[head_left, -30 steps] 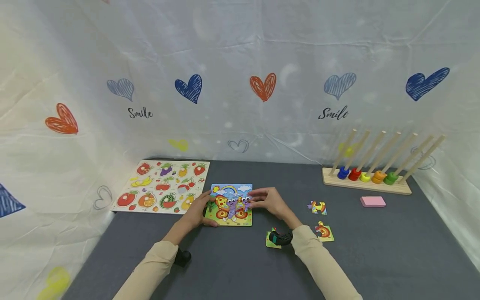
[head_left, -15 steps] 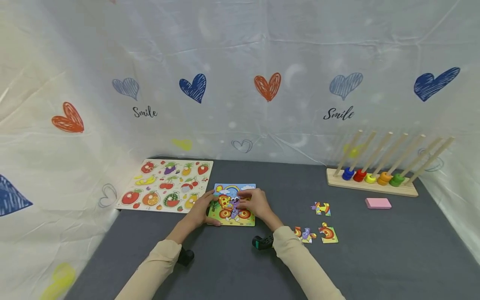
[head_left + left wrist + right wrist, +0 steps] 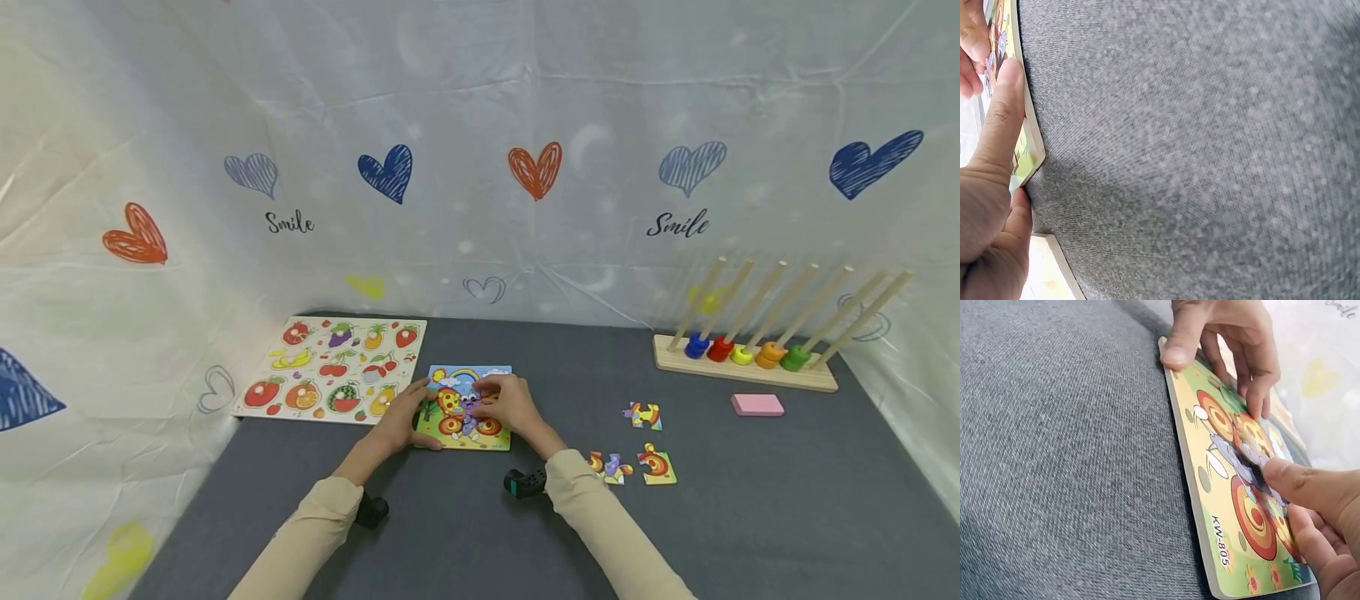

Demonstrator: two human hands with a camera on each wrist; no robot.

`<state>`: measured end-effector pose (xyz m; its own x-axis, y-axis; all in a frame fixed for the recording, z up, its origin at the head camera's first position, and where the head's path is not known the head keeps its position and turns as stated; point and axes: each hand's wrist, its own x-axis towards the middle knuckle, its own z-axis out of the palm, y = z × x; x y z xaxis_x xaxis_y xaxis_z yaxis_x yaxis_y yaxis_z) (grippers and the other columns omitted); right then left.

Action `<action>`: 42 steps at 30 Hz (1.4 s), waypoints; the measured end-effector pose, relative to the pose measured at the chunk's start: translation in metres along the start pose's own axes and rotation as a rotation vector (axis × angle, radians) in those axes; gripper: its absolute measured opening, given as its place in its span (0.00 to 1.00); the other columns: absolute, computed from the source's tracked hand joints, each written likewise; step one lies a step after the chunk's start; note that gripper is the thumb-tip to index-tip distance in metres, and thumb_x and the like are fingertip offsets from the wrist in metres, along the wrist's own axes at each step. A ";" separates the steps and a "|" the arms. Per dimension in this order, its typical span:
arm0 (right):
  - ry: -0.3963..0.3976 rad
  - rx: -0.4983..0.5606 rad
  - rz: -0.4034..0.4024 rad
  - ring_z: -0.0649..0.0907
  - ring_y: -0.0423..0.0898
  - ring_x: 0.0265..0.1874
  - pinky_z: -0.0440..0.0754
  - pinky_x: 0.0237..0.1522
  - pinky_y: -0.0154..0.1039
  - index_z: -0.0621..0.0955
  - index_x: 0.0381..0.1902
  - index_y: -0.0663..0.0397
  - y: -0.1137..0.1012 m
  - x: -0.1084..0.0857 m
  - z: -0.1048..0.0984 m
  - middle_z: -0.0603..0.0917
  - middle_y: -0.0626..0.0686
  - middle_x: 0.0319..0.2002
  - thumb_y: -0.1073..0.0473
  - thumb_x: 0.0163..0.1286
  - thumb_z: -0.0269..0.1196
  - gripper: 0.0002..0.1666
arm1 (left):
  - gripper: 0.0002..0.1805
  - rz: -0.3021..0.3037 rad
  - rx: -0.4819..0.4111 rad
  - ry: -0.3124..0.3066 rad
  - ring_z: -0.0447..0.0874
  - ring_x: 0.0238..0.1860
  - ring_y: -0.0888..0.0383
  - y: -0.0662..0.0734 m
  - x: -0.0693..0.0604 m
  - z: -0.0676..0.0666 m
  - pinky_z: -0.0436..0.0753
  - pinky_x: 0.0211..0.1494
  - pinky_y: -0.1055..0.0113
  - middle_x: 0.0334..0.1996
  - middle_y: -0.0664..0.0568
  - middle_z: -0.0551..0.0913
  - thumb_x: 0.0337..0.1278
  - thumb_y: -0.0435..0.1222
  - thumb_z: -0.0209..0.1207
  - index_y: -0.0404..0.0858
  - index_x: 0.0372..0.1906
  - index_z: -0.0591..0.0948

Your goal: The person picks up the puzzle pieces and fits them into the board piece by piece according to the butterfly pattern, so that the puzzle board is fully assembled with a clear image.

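Note:
A small square jigsaw board (image 3: 491, 442), printed with cartoon figures on a bicycle, lies at the middle of the table. My left hand (image 3: 397, 423) grips its left side, the thumb on the front corner and the fingers at the far-left edge. Over the board's right half, my right hand (image 3: 513, 408) pinches a puzzle piece, mostly hidden by its fingers; a dark gap shows beside the thumb (image 3: 1282, 475) in the right wrist view. Loose puzzle pieces lie right of the board: one bridge-shaped piece (image 3: 643, 416), one with a wheel (image 3: 657, 467), and one partly behind the right sleeve (image 3: 613, 471).
A fruit puzzle board (image 3: 315, 408) lies behind the left hand. A wooden peg stand (image 3: 738, 372) with coloured rings stands at the back right, a pink block (image 3: 757, 406) in front of it. A printed curtain (image 3: 465, 108) hangs behind the grey table (image 3: 450, 550).
My right hand has moved left from the board's right edge to over its middle, then stayed there. The left hand keeps its grip. A loose piece near the right wrist has become hidden; another has come into view.

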<state>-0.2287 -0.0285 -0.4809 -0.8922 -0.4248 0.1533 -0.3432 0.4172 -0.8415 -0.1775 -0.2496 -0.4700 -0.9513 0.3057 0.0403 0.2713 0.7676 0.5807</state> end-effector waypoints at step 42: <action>-0.081 0.404 -0.068 0.81 0.64 0.49 0.83 0.45 0.36 0.77 0.52 0.74 0.048 -0.036 -0.087 0.80 0.72 0.49 0.71 0.61 0.66 0.22 | 0.40 -0.004 -0.016 0.016 0.65 0.63 0.33 -0.002 0.000 0.000 0.72 0.61 0.47 0.66 0.28 0.62 0.29 0.37 0.79 0.25 0.52 0.74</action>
<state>-0.2384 0.0766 -0.4822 -0.8401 -0.5088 0.1880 -0.2436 0.0442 -0.9689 -0.1778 -0.2508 -0.4709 -0.9548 0.2930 0.0510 0.2648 0.7596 0.5940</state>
